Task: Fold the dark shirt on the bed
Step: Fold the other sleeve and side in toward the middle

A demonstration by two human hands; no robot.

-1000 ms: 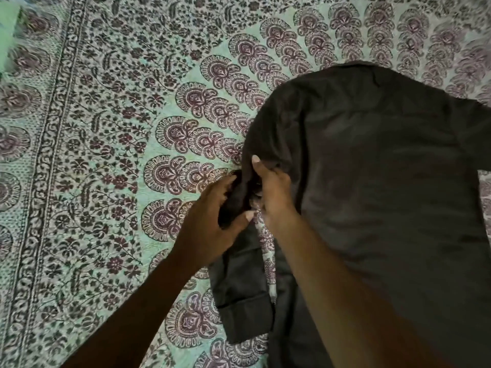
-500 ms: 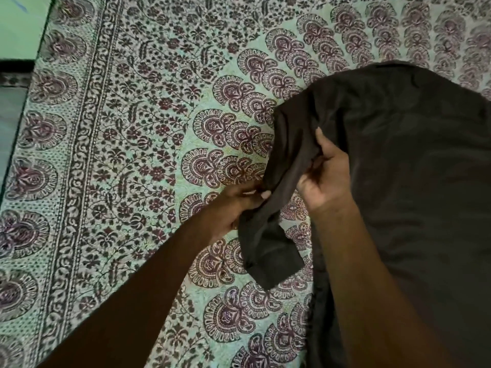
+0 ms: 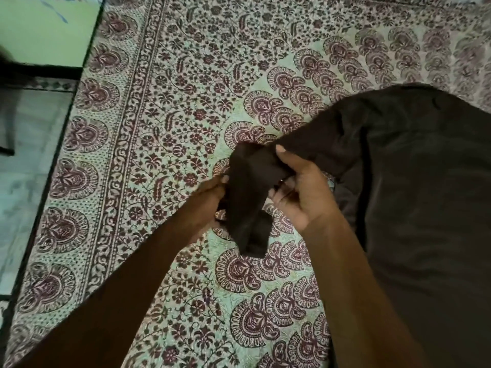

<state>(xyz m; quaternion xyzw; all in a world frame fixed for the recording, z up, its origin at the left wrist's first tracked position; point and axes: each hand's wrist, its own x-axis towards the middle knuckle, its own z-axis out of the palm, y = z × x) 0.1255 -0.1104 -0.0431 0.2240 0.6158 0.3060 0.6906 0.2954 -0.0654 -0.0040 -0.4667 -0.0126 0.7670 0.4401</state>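
The dark shirt [image 3: 425,208] lies spread over the right half of the bed, its body flat. Its left sleeve [image 3: 247,197] is lifted off the bedspread and bunched, with the cuff end hanging down. My left hand [image 3: 204,205] pinches the sleeve from the left side, fingers partly hidden behind the cloth. My right hand [image 3: 300,192] grips the same sleeve from the right, thumb on top near the shoulder end.
A patterned green and maroon bedspread [image 3: 164,107] covers the bed. The bed's left edge [image 3: 47,181] runs diagonally, with pale floor [image 3: 24,160] and a green wall [image 3: 47,30] beyond it.
Both hands have carried the sleeve up and out to the left, away from the shirt body. The view has shifted, showing more of the bed's left edge and the floor.
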